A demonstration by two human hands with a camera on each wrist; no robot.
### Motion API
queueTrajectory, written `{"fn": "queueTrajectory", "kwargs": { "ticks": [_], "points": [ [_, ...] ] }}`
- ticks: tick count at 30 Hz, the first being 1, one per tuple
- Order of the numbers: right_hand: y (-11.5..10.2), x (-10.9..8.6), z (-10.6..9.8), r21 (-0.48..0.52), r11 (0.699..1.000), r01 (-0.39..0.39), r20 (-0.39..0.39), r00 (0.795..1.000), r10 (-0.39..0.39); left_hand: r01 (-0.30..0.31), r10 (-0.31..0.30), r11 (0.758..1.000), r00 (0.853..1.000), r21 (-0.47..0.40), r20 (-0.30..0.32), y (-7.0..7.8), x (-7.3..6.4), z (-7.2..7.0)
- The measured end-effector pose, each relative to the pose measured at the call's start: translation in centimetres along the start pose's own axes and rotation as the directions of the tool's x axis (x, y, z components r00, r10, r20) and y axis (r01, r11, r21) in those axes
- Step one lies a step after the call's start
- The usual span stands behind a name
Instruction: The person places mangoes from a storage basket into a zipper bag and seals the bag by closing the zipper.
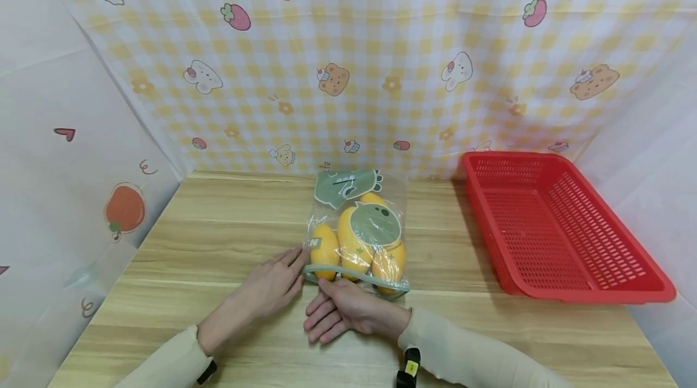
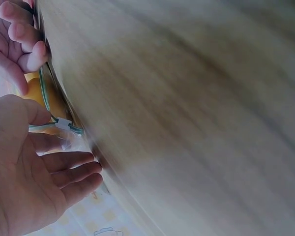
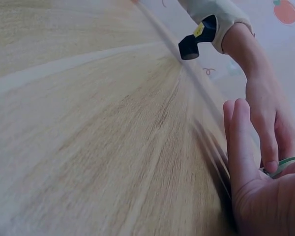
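A clear zip bag [image 1: 356,185] with green cartoon prints lies on the table, its green-edged mouth toward me. Inside are several smooth yellow oval fruits [image 1: 325,249]. My left hand [image 1: 274,282] is at the bag's left front corner, fingers extended. In the left wrist view, its thumb and index finger are beside the white zip slider [image 2: 64,124], with a gap between them. My right hand [image 1: 351,309] is palm-up before the mouth, its thumb at the green edge and its other fingers extended toward the left. The right wrist view shows little of the bag.
A red plastic basket [image 1: 544,243] with perforated walls stands at the right of the wooden table [image 1: 218,218]. Behind the table hangs a yellow checked cloth [image 1: 376,43]. White printed sheets [image 1: 49,194] flank the sides. Dark straps [image 1: 408,370] are on both wrists.
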State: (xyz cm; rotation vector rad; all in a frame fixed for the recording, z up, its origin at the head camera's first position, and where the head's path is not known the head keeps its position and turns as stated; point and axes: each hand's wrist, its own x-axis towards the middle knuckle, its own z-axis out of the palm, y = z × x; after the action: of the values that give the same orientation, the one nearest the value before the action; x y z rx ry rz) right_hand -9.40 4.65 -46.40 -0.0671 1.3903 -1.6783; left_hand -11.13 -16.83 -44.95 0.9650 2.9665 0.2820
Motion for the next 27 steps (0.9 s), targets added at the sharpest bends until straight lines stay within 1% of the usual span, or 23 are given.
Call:
{"fn": "queueTrajectory", "kwargs": {
  "ticks": [6, 12, 16, 21, 27],
  "points": [
    [0.1, 0.2, 0.03, 0.02, 1.0, -0.009, -0.016, 1.0, 0.01, 0.005, -0.005, 1.0, 1.0, 0.011, -0.008, 0.05, 0.0, -0.09],
    [0.28, 0.28, 0.12, 0.039, 0.999, 0.003, -0.036, 0.999, -0.001, 0.011, -0.011, 1.0, 1.0, 0.008, -0.005, 0.14, -0.03, -0.18],
    [0.32, 0.19, 0.2, 0.048, 0.999, 0.009, -0.042, 0.999, -0.007, 0.003, -0.003, 1.0, 1.0, 0.012, -0.01, 0.08, -0.03, -0.11],
    [0.43, -0.08, 0.16, 0.052, 0.999, -0.005, -0.009, 1.0, 0.005, 0.009, -0.009, 1.0, 1.0, 0.002, -0.007, 0.0, -0.05, -0.02],
    [0.52, -0.6, 0.04, 0.036, 0.999, -0.015, 0.051, 0.999, 0.013, 0.029, -0.029, 0.998, 1.0, -0.048, -0.005, -0.06, -0.04, -0.08]
  ]
}}
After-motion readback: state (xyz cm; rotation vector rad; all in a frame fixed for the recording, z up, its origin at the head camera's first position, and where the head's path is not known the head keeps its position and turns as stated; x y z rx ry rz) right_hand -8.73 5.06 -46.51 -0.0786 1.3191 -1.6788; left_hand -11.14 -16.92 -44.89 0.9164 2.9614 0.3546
